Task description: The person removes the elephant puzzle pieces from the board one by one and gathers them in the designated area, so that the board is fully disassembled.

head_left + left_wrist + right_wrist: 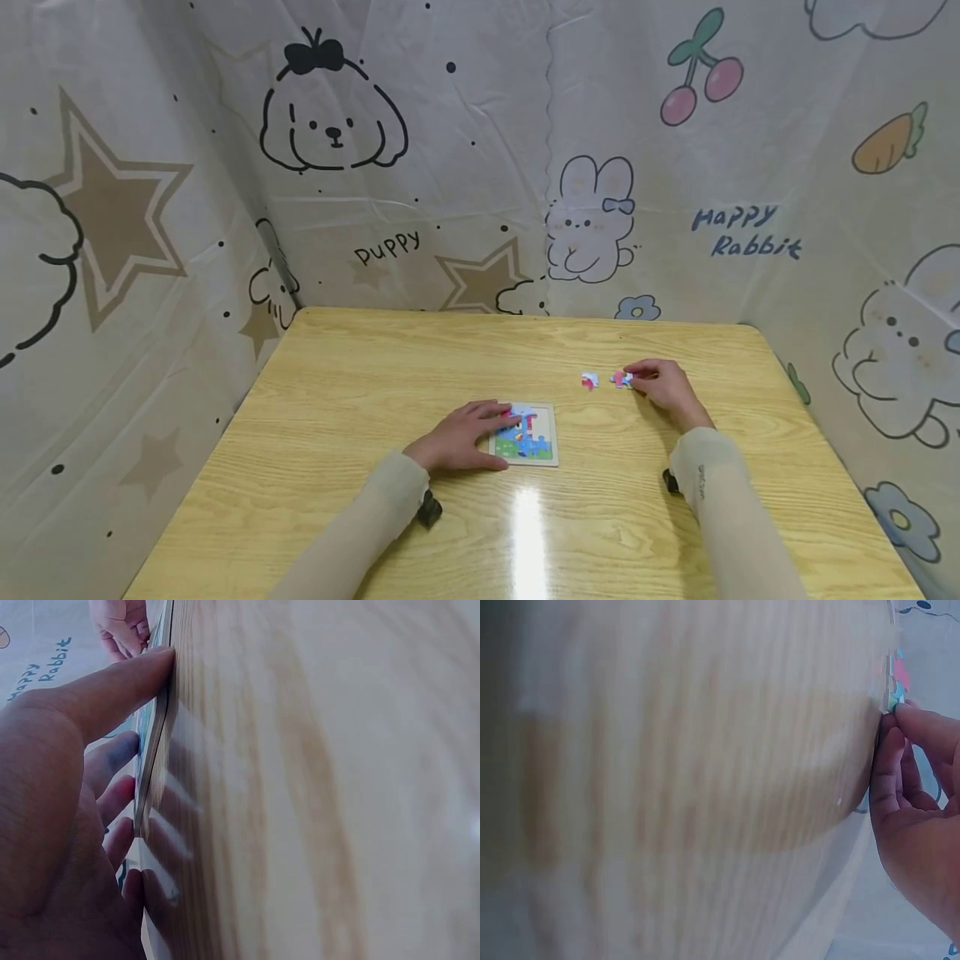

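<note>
A square jigsaw puzzle board with a pale frame lies on the table. Its picture is partly filled with blue, green and red pieces, and pale backing shows at the upper right. My left hand rests across the board's left side with fingers spread over the picture and the thumb at its near left corner. Farther right, my right hand pinches the right end of a pink and blue puzzle piece between thumb and fingertips, low at the tabletop. Just left of it lies another puzzle piece, white, pink and blue.
The light wood table reaches to a printed cloth backdrop at the back and sides. Black wrist devices sit at both sleeves. A bright reflection crosses the tabletop in front of the board.
</note>
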### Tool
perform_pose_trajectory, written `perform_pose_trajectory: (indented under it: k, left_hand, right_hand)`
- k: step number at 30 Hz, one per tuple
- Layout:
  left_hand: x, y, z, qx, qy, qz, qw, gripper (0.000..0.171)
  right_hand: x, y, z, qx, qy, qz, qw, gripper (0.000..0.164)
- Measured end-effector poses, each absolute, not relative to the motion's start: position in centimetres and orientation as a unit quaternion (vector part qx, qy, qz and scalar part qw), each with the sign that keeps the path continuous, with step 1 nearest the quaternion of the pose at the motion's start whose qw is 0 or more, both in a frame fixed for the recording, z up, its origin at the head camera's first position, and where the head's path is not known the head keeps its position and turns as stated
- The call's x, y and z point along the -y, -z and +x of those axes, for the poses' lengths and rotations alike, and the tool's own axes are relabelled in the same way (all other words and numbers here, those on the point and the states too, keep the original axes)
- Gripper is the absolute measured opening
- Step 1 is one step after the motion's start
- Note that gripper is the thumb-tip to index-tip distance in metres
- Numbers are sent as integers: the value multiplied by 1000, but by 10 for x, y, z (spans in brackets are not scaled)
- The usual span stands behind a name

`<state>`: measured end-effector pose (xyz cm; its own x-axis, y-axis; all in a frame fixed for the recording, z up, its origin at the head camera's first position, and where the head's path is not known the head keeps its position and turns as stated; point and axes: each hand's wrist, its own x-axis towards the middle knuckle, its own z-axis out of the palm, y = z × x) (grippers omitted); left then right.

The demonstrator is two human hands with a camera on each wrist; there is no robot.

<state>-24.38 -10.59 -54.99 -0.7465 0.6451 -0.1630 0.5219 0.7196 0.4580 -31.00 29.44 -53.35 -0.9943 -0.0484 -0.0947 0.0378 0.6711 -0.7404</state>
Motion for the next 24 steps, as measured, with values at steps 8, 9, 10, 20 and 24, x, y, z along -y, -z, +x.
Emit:
perform_pose_trajectory:
  k: [8, 9, 10, 20, 24]
  left_hand:
    - [106, 548, -243, -913, -199, 319, 160, 81]
    - [106, 547, -242, -913, -200, 319, 161, 81]
    - [106, 547, -242, -912, -199, 319, 162, 81]
    - [106, 546, -242, -913, -198, 319, 161, 81]
    - [106, 547, -242, -913, -198, 319, 161, 81]
  right_hand:
    - [-293, 535, -310, -912, 405, -2, 60, 27]
    - [-293, 535, -310, -913, 404, -3, 60, 27]
    - [-293, 535, -310, -913, 404, -2, 61, 27]
    - [-292, 535, -310, -915, 399, -3, 55, 27]
    - [-292, 534, -310, -917, 396, -8, 53, 27]
